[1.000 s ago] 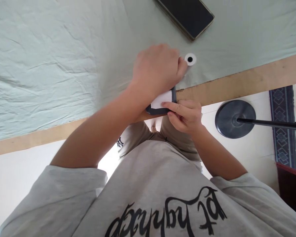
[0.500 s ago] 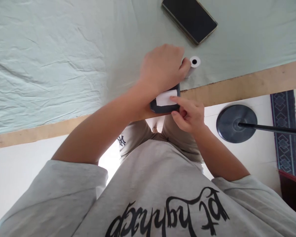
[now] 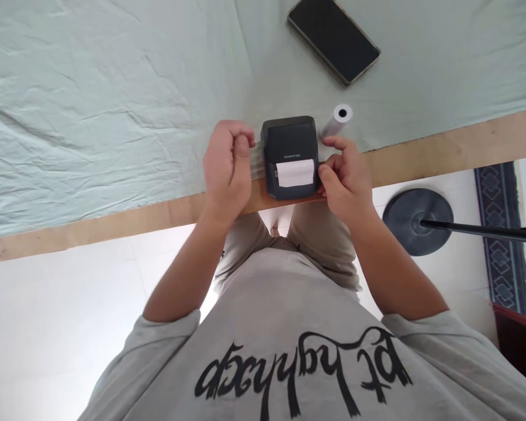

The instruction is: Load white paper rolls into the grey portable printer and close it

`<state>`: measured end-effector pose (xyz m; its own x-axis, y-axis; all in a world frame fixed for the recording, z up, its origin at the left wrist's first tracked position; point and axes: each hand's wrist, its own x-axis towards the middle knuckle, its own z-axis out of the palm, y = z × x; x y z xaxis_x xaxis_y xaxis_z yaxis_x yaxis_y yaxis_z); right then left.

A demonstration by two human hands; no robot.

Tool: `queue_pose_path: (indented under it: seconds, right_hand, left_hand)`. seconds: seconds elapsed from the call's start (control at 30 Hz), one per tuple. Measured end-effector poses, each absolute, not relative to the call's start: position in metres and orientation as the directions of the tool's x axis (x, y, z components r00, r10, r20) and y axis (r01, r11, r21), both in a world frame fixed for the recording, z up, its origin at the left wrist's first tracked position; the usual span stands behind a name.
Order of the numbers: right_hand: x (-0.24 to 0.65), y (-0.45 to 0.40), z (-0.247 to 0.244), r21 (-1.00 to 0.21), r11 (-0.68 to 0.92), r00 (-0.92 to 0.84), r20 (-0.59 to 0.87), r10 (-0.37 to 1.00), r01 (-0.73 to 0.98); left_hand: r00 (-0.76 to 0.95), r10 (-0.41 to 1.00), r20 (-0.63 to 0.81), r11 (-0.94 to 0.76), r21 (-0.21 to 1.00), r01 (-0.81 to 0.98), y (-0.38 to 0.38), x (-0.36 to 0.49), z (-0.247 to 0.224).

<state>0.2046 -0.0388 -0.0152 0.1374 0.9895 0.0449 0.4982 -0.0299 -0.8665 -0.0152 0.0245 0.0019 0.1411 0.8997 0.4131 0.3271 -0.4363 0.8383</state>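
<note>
A small black label printer (image 3: 289, 137) rests at the table's near edge, its lid down. From its front slot a white paper strip (image 3: 295, 173) lies over the casing. Left of the printer, my left hand (image 3: 228, 166) is curled closed, thumb against the fingers. A thin pale bit shows at its fingertips, too small to name. At the printer's right side is my right hand (image 3: 347, 178), its thumb by the casing and index finger stretched apart from it. That index fingertip is close to the base of a white paper roll (image 3: 336, 121) standing behind it.
A dark smartphone (image 3: 334, 41) lies farther back on the pale green cloth (image 3: 114, 105). Bare wood (image 3: 403, 158) runs along the table's front edge. On the floor to the right stands a round black base (image 3: 416, 221) with a pole.
My left hand has moved back from above the printer to its left side, uncovering the lid. My right index finger has left the paper strip, and that hand is now at the printer's right side.
</note>
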Motion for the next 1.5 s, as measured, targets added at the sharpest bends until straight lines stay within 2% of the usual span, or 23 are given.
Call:
queue_pose_path:
  seconds: [0.1, 0.23, 0.37, 0.63, 0.83, 1.07, 1.3, 1.5]
  right_hand:
    - [0.206, -0.039, -0.011, -0.834, -0.061, 0.108, -0.001, 0.994, 0.548]
    - [0.207, -0.037, -0.004, -0.811, -0.135, 0.099, -0.095, 0.991, 0.569]
    - [0.210, -0.031, -0.001, -0.804, -0.180, 0.057, -0.179, 0.982, 0.567]
    - [0.215, -0.030, 0.005, -0.810, -0.103, -0.048, -0.160, 0.986, 0.577]
    - [0.218, -0.032, 0.007, -0.837, -0.076, -0.136, -0.176, 0.975, 0.541]
    - [0.221, -0.032, 0.006, -0.826, 0.045, -0.202, -0.085, 0.976, 0.562]
    - [0.217, -0.032, 0.004, -0.786, -0.013, -0.121, -0.111, 0.986, 0.618]
    - [0.211, -0.027, 0.003, -0.752, -0.015, -0.075, -0.086, 0.993, 0.659]
  left_hand:
    - [0.249, 0.915, 0.319, -0.399, 0.807, 0.435, 0.000, -0.024, -0.005]
    - [0.448, 0.879, 0.162, -0.438, 0.644, 0.627, -0.014, -0.020, -0.014]
    - [0.442, 0.893, 0.081, -0.405, 0.569, 0.715, -0.015, -0.012, -0.020]
    - [0.457, 0.885, 0.084, -0.440, 0.471, 0.765, -0.017, -0.014, -0.013]
    - [0.470, 0.880, 0.074, -0.444, 0.484, 0.755, -0.018, -0.028, -0.007]
    - [0.498, 0.862, 0.097, -0.475, 0.500, 0.724, -0.011, -0.037, -0.015]
    - [0.422, 0.902, 0.085, -0.413, 0.448, 0.793, -0.020, -0.025, -0.018]
    - [0.372, 0.916, 0.147, -0.398, 0.435, 0.808, -0.020, -0.023, -0.021]
